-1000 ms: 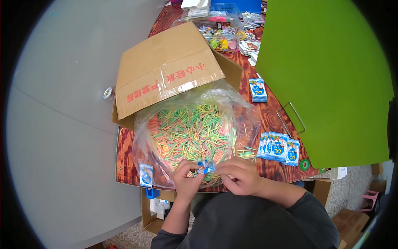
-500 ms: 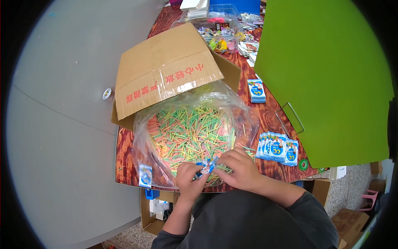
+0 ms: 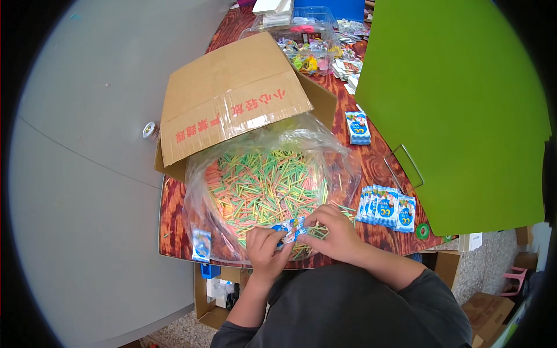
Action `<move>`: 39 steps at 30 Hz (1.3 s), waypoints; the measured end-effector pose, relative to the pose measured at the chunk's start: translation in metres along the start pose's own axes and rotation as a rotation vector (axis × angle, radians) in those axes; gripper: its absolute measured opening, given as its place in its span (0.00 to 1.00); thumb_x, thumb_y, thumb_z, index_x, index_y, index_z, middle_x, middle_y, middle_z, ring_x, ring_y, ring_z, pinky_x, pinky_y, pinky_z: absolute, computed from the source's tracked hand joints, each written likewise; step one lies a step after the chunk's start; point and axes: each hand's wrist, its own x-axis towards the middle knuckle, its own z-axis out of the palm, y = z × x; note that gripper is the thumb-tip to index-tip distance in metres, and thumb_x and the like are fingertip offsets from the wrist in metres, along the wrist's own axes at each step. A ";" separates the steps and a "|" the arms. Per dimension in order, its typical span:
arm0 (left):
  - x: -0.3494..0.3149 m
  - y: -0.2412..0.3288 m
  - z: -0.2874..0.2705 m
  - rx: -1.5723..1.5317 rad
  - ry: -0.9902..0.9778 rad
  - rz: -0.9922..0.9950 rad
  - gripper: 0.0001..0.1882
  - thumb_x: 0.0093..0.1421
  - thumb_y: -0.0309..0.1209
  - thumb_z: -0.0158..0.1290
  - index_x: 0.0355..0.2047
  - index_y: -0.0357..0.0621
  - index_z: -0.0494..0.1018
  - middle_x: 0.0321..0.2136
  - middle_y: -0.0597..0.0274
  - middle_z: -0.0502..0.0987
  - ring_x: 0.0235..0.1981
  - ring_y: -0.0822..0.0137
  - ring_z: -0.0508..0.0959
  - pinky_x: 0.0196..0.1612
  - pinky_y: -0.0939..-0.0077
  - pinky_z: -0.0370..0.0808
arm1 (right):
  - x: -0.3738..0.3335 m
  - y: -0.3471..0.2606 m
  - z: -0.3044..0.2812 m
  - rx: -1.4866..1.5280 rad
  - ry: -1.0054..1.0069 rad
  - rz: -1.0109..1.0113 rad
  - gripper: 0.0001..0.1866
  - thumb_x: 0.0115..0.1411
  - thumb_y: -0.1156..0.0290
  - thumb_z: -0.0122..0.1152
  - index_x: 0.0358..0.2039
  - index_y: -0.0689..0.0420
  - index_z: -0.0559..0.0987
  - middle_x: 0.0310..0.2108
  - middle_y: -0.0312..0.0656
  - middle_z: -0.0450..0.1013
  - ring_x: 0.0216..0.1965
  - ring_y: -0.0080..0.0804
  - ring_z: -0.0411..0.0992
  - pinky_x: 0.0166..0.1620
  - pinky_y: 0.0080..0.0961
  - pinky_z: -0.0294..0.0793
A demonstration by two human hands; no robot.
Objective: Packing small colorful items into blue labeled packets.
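A small blue and white packet (image 3: pixel 293 229) is stretched between my two hands, over the near rim of a large see-through plastic bag (image 3: pixel 200 174). My left hand (image 3: pixel 267 249) pinches its left end, and my right hand (image 3: pixel 336 235) pinches the right end. The fingers cover part of the packet, so I cannot tell whether it is sealed. Below and beyond them, the bag is full of thin pink, green and yellow sticks (image 3: pixel 267 185). Its far side lies inside an opened cardboard box (image 3: pixel 232 87). Another blue and white packet (image 3: pixel 201 245) lies left of my left hand.
Several like packets (image 3: pixel 385 207) lie fanned out to the right, with a stack (image 3: pixel 358 127) farther back. A green board (image 3: pixel 452 116) with a metal handle borders the right side. Plastic tubs (image 3: pixel 313 49) of colourful small items stand behind the box. A small round container (image 3: pixel 149 130) is at left.
The packet between my fingers looks flatter and more stretched out, with more of its printed face showing. Both hands stay in nearly the same place.
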 end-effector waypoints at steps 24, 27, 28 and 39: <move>0.007 0.003 0.008 -0.070 -0.366 -0.093 0.24 0.36 0.35 0.69 0.32 0.44 0.73 0.28 0.56 0.76 0.33 0.51 0.76 0.39 0.60 0.69 | -0.027 0.011 0.009 0.118 -0.230 -0.150 0.13 0.53 0.64 0.70 0.36 0.56 0.82 0.31 0.39 0.78 0.35 0.38 0.72 0.42 0.34 0.70; 0.005 0.001 0.011 -0.075 -0.409 0.023 0.17 0.41 0.33 0.66 0.30 0.45 0.71 0.26 0.61 0.74 0.31 0.56 0.76 0.37 0.61 0.67 | -0.018 0.006 -0.002 0.033 -0.478 -0.177 0.15 0.55 0.61 0.68 0.39 0.55 0.80 0.32 0.43 0.76 0.39 0.43 0.72 0.45 0.39 0.69; 0.006 0.002 0.011 -0.027 -0.419 0.086 0.16 0.42 0.33 0.65 0.29 0.46 0.71 0.25 0.61 0.74 0.30 0.57 0.76 0.36 0.62 0.67 | -0.018 0.007 -0.001 0.035 -0.481 -0.179 0.15 0.55 0.61 0.68 0.39 0.55 0.80 0.32 0.43 0.76 0.39 0.43 0.72 0.45 0.39 0.69; -0.018 -0.010 0.016 0.169 -0.367 0.282 0.11 0.42 0.31 0.60 0.28 0.47 0.71 0.23 0.65 0.72 0.29 0.62 0.76 0.35 0.66 0.68 | -0.015 0.010 0.018 0.170 -0.844 0.162 0.25 0.59 0.48 0.63 0.25 0.60 0.76 0.24 0.49 0.75 0.25 0.46 0.74 0.31 0.39 0.72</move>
